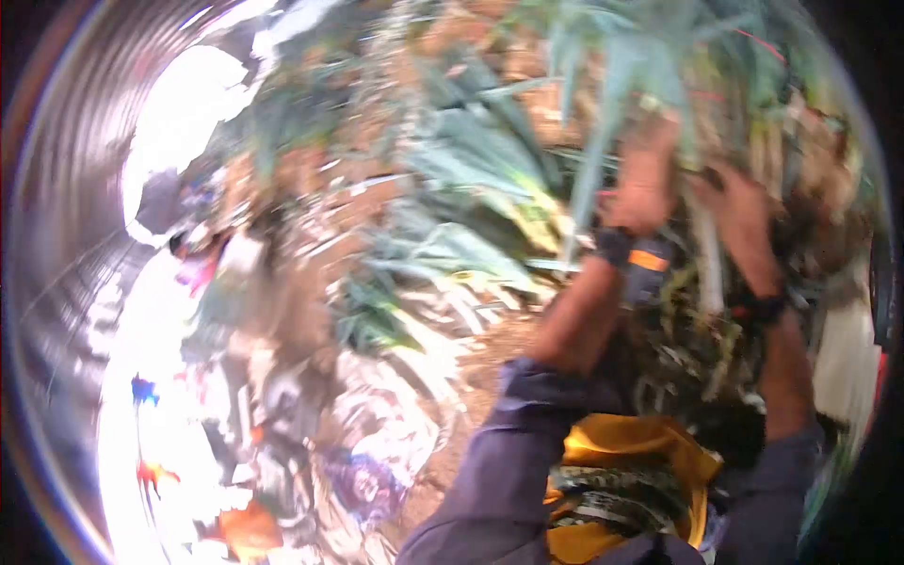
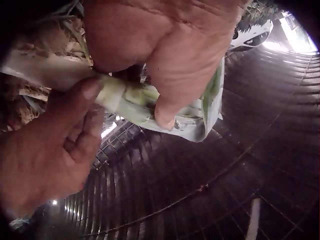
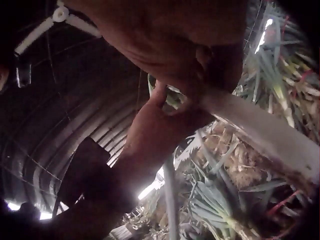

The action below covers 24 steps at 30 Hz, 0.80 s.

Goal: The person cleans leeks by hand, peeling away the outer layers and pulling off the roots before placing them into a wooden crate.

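Note:
A leek with a long white shank (image 1: 708, 259) is held between both hands. My left hand (image 1: 645, 179) grips it at the green leaf end, the thumb pressed along the leaves (image 2: 192, 122) in the left wrist view. Close beside it, my right hand (image 1: 744, 212) pinches the leek where white turns to pale green. In the right wrist view the white shank (image 3: 265, 127) runs out from under the right hand (image 3: 175, 40), with the left hand (image 3: 155, 132) just below. The fingers behind the leek are partly hidden.
Several leeks (image 1: 480, 169) lie on the ground to the left, with more upright leaves (image 1: 640, 42) ahead. Crumpled clear plastic (image 1: 386, 414) and litter spread at lower left. A yellow-rimmed opening (image 1: 697, 471) shows between the forearms. A curved ribbed wall (image 1: 71, 188) stands far left.

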Tool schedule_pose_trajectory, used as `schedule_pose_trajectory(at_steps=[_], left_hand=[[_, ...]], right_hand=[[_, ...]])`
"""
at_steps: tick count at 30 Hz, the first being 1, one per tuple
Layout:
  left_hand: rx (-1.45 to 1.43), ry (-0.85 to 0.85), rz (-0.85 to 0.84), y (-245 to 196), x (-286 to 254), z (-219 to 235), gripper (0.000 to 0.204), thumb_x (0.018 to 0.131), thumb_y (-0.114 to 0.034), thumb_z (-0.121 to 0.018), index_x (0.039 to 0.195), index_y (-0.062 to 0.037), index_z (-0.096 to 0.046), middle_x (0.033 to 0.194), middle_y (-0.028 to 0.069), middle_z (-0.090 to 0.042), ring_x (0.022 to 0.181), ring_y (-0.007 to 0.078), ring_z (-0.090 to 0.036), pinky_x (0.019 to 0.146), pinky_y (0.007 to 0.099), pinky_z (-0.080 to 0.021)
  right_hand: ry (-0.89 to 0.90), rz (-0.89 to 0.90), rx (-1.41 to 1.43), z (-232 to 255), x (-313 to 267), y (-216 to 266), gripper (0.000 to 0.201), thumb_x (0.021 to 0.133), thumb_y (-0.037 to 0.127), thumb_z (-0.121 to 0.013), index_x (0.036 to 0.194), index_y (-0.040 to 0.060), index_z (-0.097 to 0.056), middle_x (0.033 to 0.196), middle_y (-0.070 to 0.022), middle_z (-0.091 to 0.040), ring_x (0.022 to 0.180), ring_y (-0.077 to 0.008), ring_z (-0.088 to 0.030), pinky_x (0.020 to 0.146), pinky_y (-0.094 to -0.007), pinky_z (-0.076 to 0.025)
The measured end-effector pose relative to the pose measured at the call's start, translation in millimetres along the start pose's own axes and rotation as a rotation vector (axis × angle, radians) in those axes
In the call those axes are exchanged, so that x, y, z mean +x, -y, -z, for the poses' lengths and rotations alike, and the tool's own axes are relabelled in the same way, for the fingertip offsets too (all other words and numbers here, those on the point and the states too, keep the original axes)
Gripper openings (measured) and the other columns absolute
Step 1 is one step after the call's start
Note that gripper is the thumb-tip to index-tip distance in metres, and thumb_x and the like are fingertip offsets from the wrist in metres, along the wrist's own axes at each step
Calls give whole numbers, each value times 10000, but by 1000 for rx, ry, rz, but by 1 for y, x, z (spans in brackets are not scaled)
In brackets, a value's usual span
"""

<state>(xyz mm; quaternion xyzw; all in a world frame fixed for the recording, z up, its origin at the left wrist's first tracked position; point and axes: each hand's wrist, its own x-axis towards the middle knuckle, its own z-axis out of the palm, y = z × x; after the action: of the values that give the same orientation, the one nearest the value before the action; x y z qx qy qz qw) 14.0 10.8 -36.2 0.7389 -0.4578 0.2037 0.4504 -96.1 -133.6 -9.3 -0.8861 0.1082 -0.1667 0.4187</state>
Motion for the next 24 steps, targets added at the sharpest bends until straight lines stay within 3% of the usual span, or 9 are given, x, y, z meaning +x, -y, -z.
schedule_pose_trajectory(at_steps=[1,2,9,12,17,20,21,22,24], left_hand=[[-764,7,299,-15,13,-2,502,936,-102,-611,1408,3,-475,1368,184,-537,1287,331,-490,1107,432,-379],[-1520,-238,602,-28,25,-3,541,958,-204,-678,1420,-17,-466,1341,107,-565,1238,263,-529,1079,414,-407],[-1682,-188,619,-34,26,17,475,970,-192,-677,1386,-46,-500,1236,58,-615,1116,187,-600,966,363,-496],[-1687,-174,593,-38,25,15,451,961,-194,-693,1368,-96,-525,1240,41,-617,1112,201,-597,965,387,-493],[-1656,-274,623,-36,26,16,507,921,-167,-742,1371,-124,-511,1270,70,-603,1171,230,-566,998,424,-468],[-1561,-382,789,-25,24,5,561,948,-235,-714,1437,-133,-458,1337,91,-572,1181,236,-559,1004,395,-465],[-937,-427,1007,-23,21,8,624,916,-131,-703,1477,-70,-435,1235,152,-596,1115,301,-574,978,395,-462],[-711,-190,780,-4,16,4,585,918,-158,-706,1440,-61,-460,1230,142,-604,1112,289,-581,978,389,-468],[275,62,87,28,-4,10,516,922,-211,-710,1366,-43,-508,1219,122,-619,1105,266,-595,979,378,-480]], right_hand=[[-36,93,-26,-4,3,-10,318,957,225,-675,1209,31,-662,991,-78,-710,873,-149,-630,838,-331,-516],[-93,174,-78,-2,6,-17,273,965,182,-660,1200,42,-662,951,-50,-693,850,-129,-607,848,-323,-511],[307,50,491,23,12,0,240,913,163,-722,1060,8,-613,970,-17,-601,948,-119,-567,852,-282,-474],[206,55,386,26,-3,22,220,924,137,-711,1069,4,-614,945,-14,-600,910,-128,-571,828,-291,-477],[60,330,91,10,-24,-15,173,947,78,-676,1080,-13,-613,969,-36,-628,911,-135,-582,816,-306,-488],[55,298,146,16,-26,-8,202,982,115,-647,1132,-17,-613,984,-40,-654,890,-122,-593,804,-294,-491],[20,232,279,16,-28,-10,220,993,131,-638,1158,-12,-617,972,-35,-654,870,-116,-594,788,-290,-492],[93,83,394,19,-33,4,237,1003,147,-626,1184,-6,-618,955,-29,-654,848,-111,-596,763,-286,-496],[270,-122,464,27,-35,17,276,1019,186,-608,1233,13,-623,899,-34,-663,767,-99,-597,687,-284,-512]])
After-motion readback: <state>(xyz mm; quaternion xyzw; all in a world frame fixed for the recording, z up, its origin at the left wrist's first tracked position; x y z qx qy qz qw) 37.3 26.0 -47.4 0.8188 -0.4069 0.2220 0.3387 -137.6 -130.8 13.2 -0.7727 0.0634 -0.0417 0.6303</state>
